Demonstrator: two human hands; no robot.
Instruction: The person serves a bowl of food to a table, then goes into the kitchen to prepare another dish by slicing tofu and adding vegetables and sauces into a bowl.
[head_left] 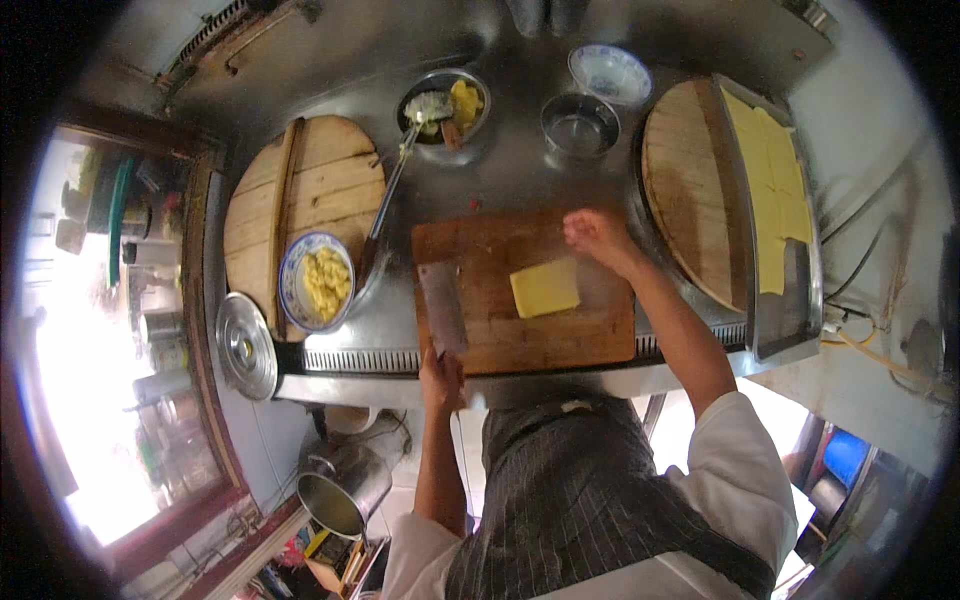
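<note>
At the counter: a person in a striped apron and white sleeves stands over a wooden cutting board [520, 300] set on a steel surface [520, 170].
Left hand: left hand [441, 372] is closed around the handle of a cleaver [443, 308], whose broad blade lies flat on the board's left part, pointing away from the person.
Right hand: right hand [592, 236] hovers at the board's far right corner with the fingers loosely curled and holding nothing that can be made out; it is blurred, so the exact pose cannot be told.
Item in work: one yellow rectangular slab [545, 288], soft-looking, possibly egg or bean curd, lies whole on the board, just right of the blade and just below the right hand, touching neither.
Progress, as judged: the slab shows no cuts. A patterned bowl [316, 281] to the left already holds small yellow pieces, and a steel tray [780, 215] at the right carries several uncut yellow sheets [770, 190], so a good part of the work looks left.
Surface, far side: a metal bowl [444, 105] with mixed food and a ladle [385, 190], an empty steel bowl [579, 124], and a blue-and-white bowl [610, 73].
Surface, sides: round wooden lids [300, 200] left and right; a small steel lid [247, 346] at the left edge.
Room: cramped kitchen, bright window at left, a steel pot [345, 488] low down below the counter.
</note>
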